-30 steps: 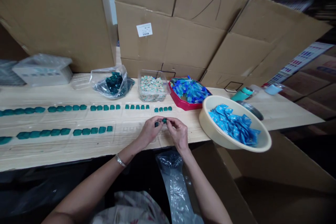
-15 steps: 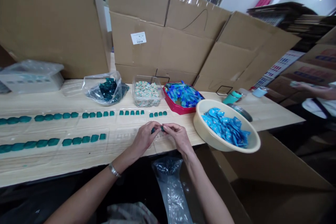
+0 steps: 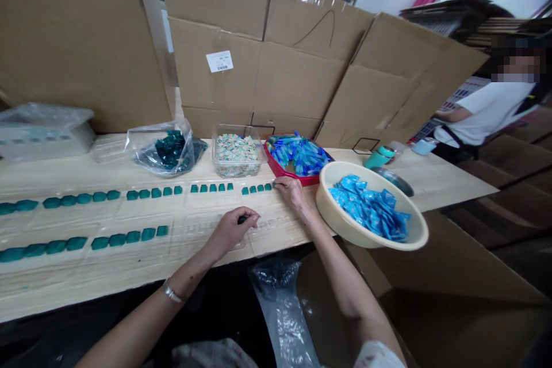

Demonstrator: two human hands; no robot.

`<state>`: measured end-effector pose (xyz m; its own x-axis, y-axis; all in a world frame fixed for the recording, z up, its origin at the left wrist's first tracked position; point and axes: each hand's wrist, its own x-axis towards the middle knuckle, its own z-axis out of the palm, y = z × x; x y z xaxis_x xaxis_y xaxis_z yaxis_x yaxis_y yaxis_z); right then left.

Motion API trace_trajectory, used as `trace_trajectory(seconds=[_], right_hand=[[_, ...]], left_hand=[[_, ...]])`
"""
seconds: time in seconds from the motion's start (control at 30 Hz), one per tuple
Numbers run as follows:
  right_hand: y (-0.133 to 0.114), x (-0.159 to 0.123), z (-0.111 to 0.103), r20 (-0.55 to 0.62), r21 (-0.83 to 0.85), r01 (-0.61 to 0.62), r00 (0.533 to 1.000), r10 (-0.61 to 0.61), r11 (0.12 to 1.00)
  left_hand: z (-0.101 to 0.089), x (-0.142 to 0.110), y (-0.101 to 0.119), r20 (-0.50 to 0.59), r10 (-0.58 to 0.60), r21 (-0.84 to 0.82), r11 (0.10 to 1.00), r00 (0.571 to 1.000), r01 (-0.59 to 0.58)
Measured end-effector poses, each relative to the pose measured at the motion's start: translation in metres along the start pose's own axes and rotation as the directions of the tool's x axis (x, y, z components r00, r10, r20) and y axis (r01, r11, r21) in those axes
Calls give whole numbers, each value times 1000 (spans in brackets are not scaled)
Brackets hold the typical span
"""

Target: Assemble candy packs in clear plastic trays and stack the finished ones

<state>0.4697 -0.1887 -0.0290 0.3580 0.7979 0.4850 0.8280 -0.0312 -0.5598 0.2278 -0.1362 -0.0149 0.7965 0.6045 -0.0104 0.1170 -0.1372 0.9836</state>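
Note:
My right hand reaches to the right end of a short row of small dark green pieces in a clear plastic tray. Its fingertips pinch a green piece, mostly covered by the fingers, at that end. Nearer the table's front edge, my left hand is curled closed around something dark green that shows between thumb and fingers; how many pieces it holds is hidden. Beneath and beside it lies a clear tray with moulded hollows. Other clear trays to the left carry rows of green pieces.
Behind the trays stand a bag of green pieces, a clear box of small pale pieces and a red tray of blue sticks. A cream basin holds blue packets. Cardboard sheets wall the back. A person stands far right.
My right hand has moved away from the left, forward to the end of the far row. My left hand has shifted slightly left and down. A person has come into fuller view.

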Motion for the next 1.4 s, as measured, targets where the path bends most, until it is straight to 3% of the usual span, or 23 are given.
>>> trace_trajectory(seconds=[0.2,0.3,0.37,0.47,0.53,0.6,0.73,0.83,0.93,1.1,1.27,1.4], right_hand=[[6,-1,6,53,83,3,999,-8,997],[8,-2,8,18,83,-40,999,39,996],[10,-2,8,20,45,-59,998,59,997],[3,-5,3,19,16,-30,999,30,999],[-14,-10,-2,-40,52,5,999,-3,999],[-43,-20,-6,-64,122,19,998,-12,992],[-109,-45,-5,105,257,-11,994,-17,966],[-134,-57,4,181,295,-93,983,40,951],[-135,-61,12,197,391,-236,966,170,890],[-129,-64,18,299,585,-427,904,307,689],[-129,-67,21,236,725,-435,885,402,534],[-126,-68,18,190,787,-408,874,448,462]], left_hand=[[0,1,-9,66,-82,-122,988,994,90],[-2,2,-6,111,-108,-290,947,988,137],[-4,2,-3,133,-132,-465,867,982,180],[-9,4,4,157,-207,-692,674,966,257],[-12,5,6,175,-251,-767,571,952,292],[-13,5,7,176,-267,-791,534,947,298],[-7,3,6,101,-258,-779,581,961,238],[-1,0,7,45,-241,-716,668,969,200],[1,-3,9,30,-235,-647,737,972,198],[-2,-7,13,66,-187,-634,751,980,186],[0,-9,16,37,-165,-561,813,986,157],[0,-9,11,-39,-81,-379,923,996,61]])
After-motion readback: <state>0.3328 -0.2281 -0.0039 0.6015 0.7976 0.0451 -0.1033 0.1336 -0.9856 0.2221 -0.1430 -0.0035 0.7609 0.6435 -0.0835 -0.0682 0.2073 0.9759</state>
